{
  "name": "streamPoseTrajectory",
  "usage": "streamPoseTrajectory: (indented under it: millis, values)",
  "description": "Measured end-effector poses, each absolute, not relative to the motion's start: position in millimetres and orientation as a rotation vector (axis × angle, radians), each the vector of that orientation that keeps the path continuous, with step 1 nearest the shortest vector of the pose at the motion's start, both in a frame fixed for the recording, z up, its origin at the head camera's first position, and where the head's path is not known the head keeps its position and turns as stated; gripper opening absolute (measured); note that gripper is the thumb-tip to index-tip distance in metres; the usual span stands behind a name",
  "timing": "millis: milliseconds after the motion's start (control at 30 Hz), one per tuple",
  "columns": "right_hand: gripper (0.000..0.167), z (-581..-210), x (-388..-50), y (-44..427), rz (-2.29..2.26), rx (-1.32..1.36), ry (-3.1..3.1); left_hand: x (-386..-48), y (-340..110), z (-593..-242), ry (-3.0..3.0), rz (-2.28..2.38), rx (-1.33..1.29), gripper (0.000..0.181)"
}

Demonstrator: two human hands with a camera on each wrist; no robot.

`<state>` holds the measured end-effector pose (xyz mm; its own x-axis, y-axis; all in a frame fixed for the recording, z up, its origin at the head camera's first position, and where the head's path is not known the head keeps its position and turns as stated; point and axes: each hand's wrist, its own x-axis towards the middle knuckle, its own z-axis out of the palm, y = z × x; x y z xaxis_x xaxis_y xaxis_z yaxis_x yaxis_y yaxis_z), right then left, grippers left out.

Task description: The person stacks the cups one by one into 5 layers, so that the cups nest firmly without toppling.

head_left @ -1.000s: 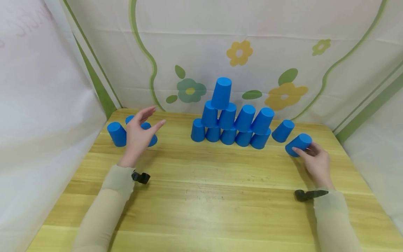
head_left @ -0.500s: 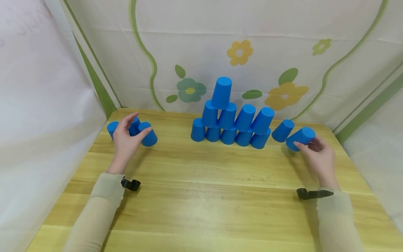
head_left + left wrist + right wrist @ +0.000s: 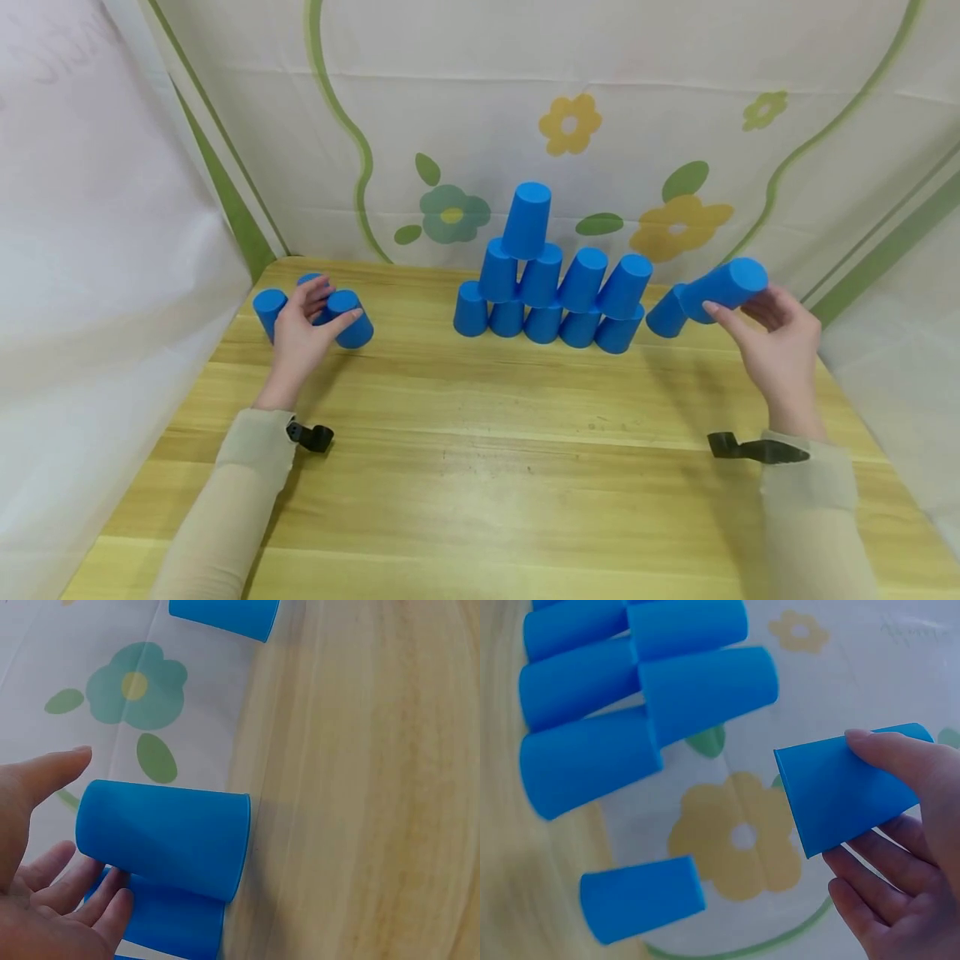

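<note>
My right hand (image 3: pixel 783 354) holds an upside-down blue cup (image 3: pixel 723 287) above the table, with the thumb on one side and fingers on the other, as the right wrist view shows. Behind and left of it stands a single blue cup (image 3: pixel 641 900). At the left, my left hand (image 3: pixel 298 337) reaches around an upside-down blue cup (image 3: pixel 165 836). Its thumb stands off that cup, and the fingers lie along the far side; whether they touch it I cannot tell. Another cup (image 3: pixel 267 312) and one more behind (image 3: pixel 309 279) are partly hidden by this hand.
Mid-table, upside-down blue cups form a stack: a bottom row of several (image 3: pixel 471 310), several more on it (image 3: pixel 626 287), and one top cup (image 3: pixel 527 223) towards the left. A flowered white curtain (image 3: pixel 450 117) hangs close behind the wooden table (image 3: pixel 495 500).
My right hand has lifted its cup upward and slightly right, off the table area near the single cup. My left hand has moved down and left, bringing its thumb beside the nearest left cup.
</note>
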<state>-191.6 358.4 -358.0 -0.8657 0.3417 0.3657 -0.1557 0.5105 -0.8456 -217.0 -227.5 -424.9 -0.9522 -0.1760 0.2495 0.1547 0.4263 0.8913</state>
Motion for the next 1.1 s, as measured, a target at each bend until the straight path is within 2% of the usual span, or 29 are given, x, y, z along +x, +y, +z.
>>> streamPoseTrajectory:
  millis: [300, 567, 900, 1100]
  values:
    - [0.053, -326, -196, 324, 1.339, 0.054, -2.187, -219, -230, -428, -2.424, -1.545, 0.034, 0.073]
    - [0.050, -316, -212, 299, 1.293, 0.235, -2.199, -218, -233, -431, -2.486, -1.514, 0.032, 0.068]
    - [0.055, -312, -240, 279, 1.271, 0.215, -2.351, -218, -239, -433, -2.634, -1.537, 0.046, 0.082]
    - [0.062, -313, -252, 271, 1.285, 0.150, -2.440, -218, -241, -436, -2.671, -1.528, 0.030, 0.085]
